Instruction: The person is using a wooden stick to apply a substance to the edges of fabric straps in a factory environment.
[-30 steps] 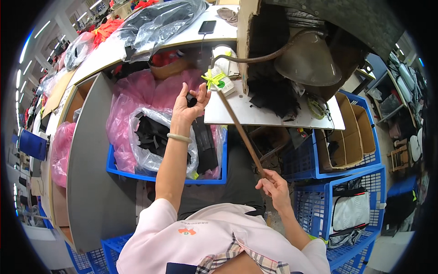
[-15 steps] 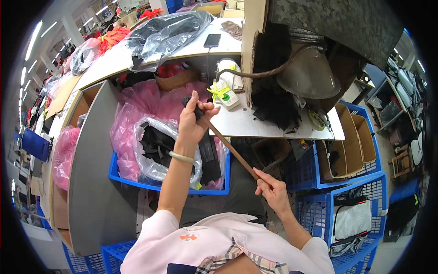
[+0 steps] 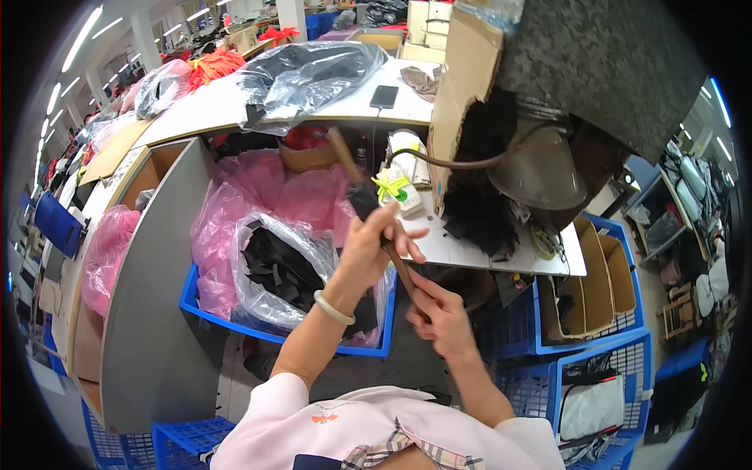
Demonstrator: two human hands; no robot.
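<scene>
My right hand point(image 3: 446, 319) is wrapped round the lower part of a wooden stick point(image 3: 402, 270) that slants up and left in front of me. Higher on the stick sits a bunched piece of black fabric point(image 3: 363, 200), with the stick's blurred upper end showing beyond it. My left hand point(image 3: 366, 249) closes on the fabric and stick just below that bunch, some of its fingers sticking out to the right. Behind the left forearm, a clear plastic bag point(image 3: 254, 291) of black fabric pieces point(image 3: 274, 254) lies in a blue crate point(image 3: 262, 329).
Pink plastic bags point(image 3: 235, 184) fill the crate's back. A white table point(image 3: 407, 74) carries a phone point(image 3: 383, 96) and a bagged black bundle point(image 3: 309, 74). At right are a lamp point(image 3: 540, 168), black scraps point(image 3: 482, 227) and a blue crate with cardboard point(image 3: 603, 270). A grey panel point(image 3: 160, 290) stands left.
The stick has moved up and now reaches past my left hand. My hands have come closer together, and the black fabric shows farther along the stick, above the left fingers.
</scene>
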